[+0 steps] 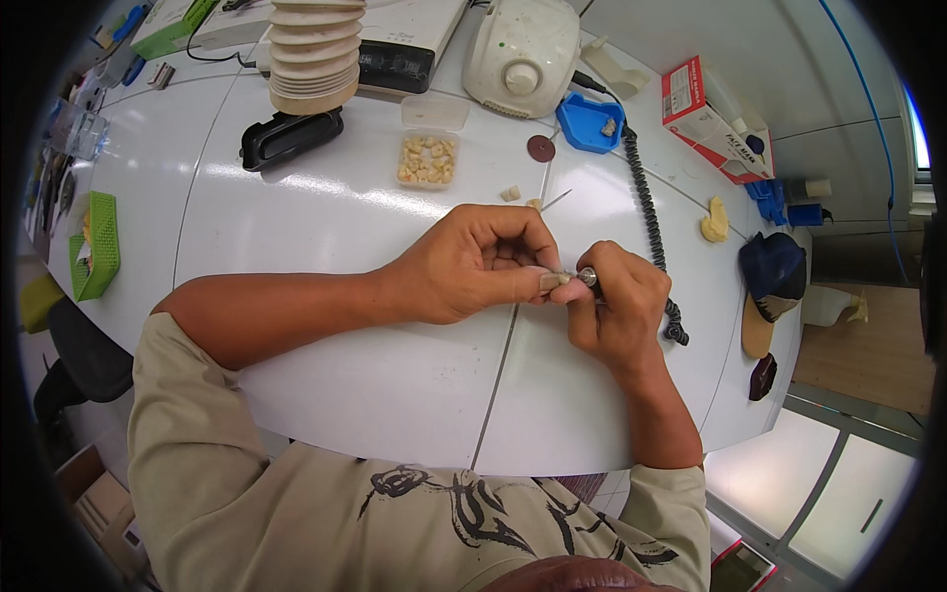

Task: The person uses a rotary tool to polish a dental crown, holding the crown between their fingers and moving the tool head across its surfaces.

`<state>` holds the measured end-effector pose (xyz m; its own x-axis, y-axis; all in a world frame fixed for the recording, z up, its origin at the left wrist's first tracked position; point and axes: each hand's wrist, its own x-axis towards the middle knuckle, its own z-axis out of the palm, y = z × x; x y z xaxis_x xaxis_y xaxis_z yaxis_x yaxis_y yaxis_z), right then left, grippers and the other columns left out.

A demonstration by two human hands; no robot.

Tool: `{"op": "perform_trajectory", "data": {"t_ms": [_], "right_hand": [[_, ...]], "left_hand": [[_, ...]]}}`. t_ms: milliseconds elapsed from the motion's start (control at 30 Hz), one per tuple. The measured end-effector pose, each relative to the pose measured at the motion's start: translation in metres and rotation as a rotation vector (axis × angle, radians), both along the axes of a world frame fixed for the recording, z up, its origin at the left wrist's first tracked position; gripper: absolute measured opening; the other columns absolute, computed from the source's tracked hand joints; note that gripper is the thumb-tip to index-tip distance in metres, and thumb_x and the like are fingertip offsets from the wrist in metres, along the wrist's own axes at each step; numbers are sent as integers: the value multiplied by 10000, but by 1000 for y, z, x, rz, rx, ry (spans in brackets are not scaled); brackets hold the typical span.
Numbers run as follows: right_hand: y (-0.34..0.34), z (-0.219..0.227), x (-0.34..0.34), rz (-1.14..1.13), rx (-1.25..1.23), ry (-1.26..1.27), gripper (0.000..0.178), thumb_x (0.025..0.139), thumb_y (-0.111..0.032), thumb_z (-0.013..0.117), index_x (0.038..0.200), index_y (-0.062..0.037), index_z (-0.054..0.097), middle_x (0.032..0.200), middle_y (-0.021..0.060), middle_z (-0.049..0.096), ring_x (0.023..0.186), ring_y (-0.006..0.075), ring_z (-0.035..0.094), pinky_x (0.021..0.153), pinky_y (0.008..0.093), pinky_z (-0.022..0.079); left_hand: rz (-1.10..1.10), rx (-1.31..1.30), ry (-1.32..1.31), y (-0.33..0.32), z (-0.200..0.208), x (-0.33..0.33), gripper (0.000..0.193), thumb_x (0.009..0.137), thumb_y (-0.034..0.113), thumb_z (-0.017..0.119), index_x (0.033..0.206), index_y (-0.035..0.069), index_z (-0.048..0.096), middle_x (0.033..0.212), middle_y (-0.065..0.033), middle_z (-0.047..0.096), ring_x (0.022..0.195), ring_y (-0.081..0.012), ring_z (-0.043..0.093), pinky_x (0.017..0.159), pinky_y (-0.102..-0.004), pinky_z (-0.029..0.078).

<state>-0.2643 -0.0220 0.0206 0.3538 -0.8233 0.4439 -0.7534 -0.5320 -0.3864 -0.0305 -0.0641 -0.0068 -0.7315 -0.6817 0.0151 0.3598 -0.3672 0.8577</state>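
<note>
Over the middle of the table, my left hand (473, 264) pinches a small pale piece (564, 280) between thumb and fingertips; its exact shape is too small to make out. My right hand (626, 296) is closed around a rotary handpiece (589, 277), whose metal nose points left at that piece. The two hands meet fingertip to fingertip. Beyond them lie a few small pale pieces (510, 193) and a thin pointed bur (557, 199). An open clear box (427, 183) holds several yellowish tooth-like pieces.
A white control unit (521, 59) stands at the back, with a black coiled cord (646, 197) running down beside my right hand. Nearby are a brown disc (541, 148), a blue tray (589, 136) and a ribbed suction hose (314, 49). A cap (771, 281) lies right, a green basket (96, 247) left.
</note>
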Motion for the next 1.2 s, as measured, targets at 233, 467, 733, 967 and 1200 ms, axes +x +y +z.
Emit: {"op": "perform_trajectory", "data": {"t_ms": [233,467,733,967,1200], "right_hand": [[0,0,0,-1,12,4,509,899,-462,860,769,-63,571,641,81,532,497,283,510,495,395,386],[-1,0,0,5,13,2,508,898,-459,859,765,-64,569,641,82,535,495,284,510,493,396,387],[0,-1,-1,6,20,6,490,905,-435,857,770,-64,568,641,79,537,499,277,517,494,393,389],[0,-1,0,8,11,5,492,901,-451,858,781,-61,582,647,79,546,502,278,523,495,392,393],[0,-1,-1,8,-13,15,514,911,-479,849,772,-60,585,645,77,548,497,275,519,491,388,387]], "left_hand": [[4,29,7,1,2,0,130,1035,54,753,1133,7,682,1076,-45,719,958,-91,724,874,-256,624],[2,36,18,1,0,0,132,1032,49,756,1130,5,679,1083,-47,719,961,-90,724,877,-255,624],[1,15,-5,0,1,0,137,1031,54,759,1129,4,678,1079,-47,717,961,-88,722,874,-254,622],[-2,7,-7,0,1,0,137,1029,56,760,1127,3,680,1075,-45,717,948,-89,719,861,-252,615],[5,-1,5,1,-1,0,131,1030,52,754,1125,3,679,1060,-41,712,943,-86,714,862,-253,609]]}}
